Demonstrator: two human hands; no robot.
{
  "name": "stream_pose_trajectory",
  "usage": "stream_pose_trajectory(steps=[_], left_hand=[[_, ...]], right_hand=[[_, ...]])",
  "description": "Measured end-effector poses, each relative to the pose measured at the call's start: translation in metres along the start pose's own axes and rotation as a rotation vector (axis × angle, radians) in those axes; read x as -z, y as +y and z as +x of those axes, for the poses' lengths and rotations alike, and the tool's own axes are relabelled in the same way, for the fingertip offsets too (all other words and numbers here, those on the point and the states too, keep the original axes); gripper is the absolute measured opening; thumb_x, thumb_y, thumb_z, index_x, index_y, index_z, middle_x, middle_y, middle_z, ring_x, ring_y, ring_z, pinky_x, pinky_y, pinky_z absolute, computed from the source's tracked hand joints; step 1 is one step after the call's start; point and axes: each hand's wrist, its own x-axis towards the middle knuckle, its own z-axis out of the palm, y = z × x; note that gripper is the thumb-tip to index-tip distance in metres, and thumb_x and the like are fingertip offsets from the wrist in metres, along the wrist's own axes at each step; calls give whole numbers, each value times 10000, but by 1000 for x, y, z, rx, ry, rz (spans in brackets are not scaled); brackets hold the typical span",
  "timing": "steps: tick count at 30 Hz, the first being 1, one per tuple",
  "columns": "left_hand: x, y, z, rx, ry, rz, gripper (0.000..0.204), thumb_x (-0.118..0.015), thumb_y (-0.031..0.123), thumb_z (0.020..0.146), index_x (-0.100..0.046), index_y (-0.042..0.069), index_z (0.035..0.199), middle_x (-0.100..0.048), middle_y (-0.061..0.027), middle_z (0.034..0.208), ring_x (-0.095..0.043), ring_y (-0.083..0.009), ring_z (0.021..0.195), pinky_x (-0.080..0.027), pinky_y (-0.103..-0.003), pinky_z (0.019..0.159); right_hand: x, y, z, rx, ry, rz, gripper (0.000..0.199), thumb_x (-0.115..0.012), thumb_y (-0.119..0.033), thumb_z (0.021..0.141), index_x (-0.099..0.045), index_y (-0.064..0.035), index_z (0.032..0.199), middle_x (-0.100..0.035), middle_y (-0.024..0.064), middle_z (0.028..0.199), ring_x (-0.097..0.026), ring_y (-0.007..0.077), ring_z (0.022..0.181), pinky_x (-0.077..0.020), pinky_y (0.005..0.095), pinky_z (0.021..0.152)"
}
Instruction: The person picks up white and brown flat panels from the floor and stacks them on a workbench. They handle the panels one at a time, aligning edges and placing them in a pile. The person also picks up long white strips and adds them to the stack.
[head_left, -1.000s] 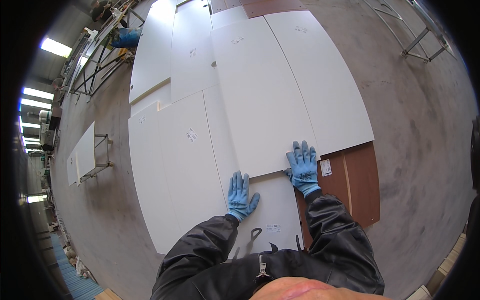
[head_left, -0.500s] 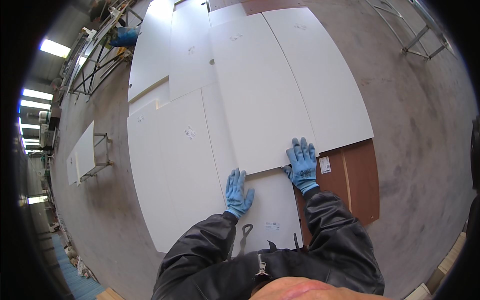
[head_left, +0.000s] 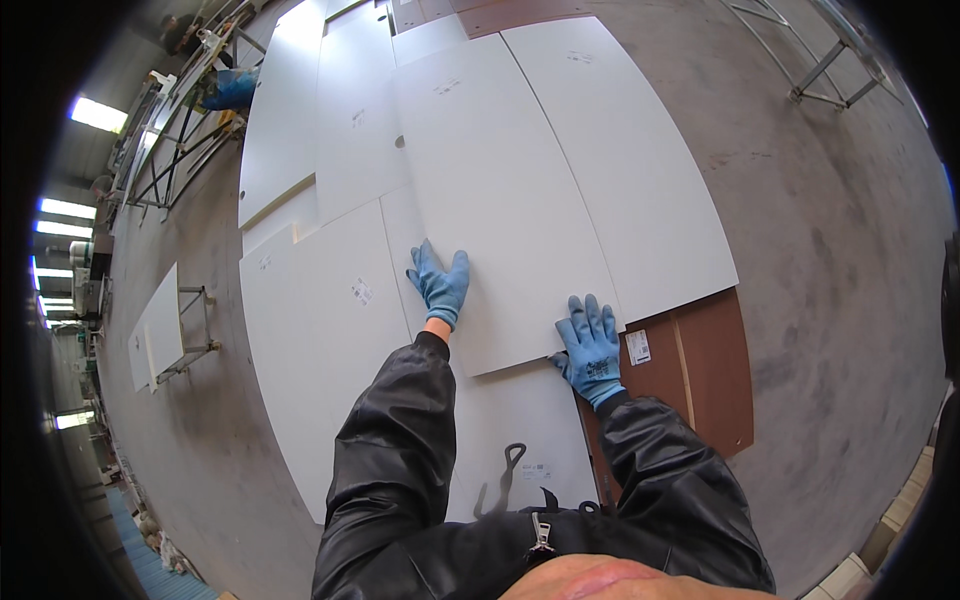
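Large white panels lie flat and overlapping in front of me. My left hand [head_left: 439,284], in a blue work glove, rests with fingers spread at the left edge of the middle white panel [head_left: 505,200]. On that panel's near right corner lies my right hand [head_left: 590,347], also gloved, its fingers stretched out and the thumb by the near edge. Beside it to the right is another white panel [head_left: 625,160], separated by a thin seam. Underneath, a red-brown panel [head_left: 709,360] with a white label shows, as does a lower white panel [head_left: 530,420]. Neither hand grips anything.
More white panels [head_left: 315,330] spread to the left, some with small labels. A small stand with a white board [head_left: 160,330] is at the left. Metal frames [head_left: 835,75] stand at far right and far left, where a person works. Stacked boards [head_left: 890,525] sit at lower right.
My left hand has moved forward and slightly left, from the middle panel's near corner along its left edge. The right hand stays at its corner. The whole view has shifted a little.
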Motion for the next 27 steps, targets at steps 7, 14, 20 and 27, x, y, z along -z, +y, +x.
stream_pose_trajectory(steps=[7, 14, 20, 27], left_hand=[[-3, 7, 3, 36, 49, -60, 844, -722, 424, 860, -445, -64, 1490, -406, -292, 1581, -277, -382, 1547, -142, -510, 1273], [-7, 3, 2, 40, 74, -76, 862, -743, 432, 843, -458, -69, 1484, -407, -303, 1577, -286, -381, 1543, -154, -500, 1274], [-7, 1, 7, 38, 55, -93, 873, -774, 438, 826, -475, -59, 1479, -386, -296, 1596, -297, -383, 1537, -197, -465, 1271], [-7, 2, 8, 47, 60, -125, 857, -793, 426, 820, -489, -32, 1478, -361, -293, 1612, -310, -401, 1525, -242, -459, 1260]], right_hand=[[-1, 1, 1, -11, -49, 6, 564, -769, -375, 777, -643, -102, 1253, -393, 186, 1620, -276, 426, 1541, -210, 627, 1245], [0, 1, 1, 4, -35, -1, 570, -759, -379, 794, -635, -99, 1275, -370, 202, 1630, -264, 433, 1543, -207, 622, 1248], [-1, 1, 2, 6, -73, -5, 574, -750, -384, 807, -627, -99, 1291, -349, 219, 1637, -252, 440, 1545, -205, 603, 1256], [-2, 1, 2, 3, -107, -4, 568, -737, -393, 822, -624, -95, 1292, -335, 232, 1641, -247, 449, 1546, -197, 598, 1259]])
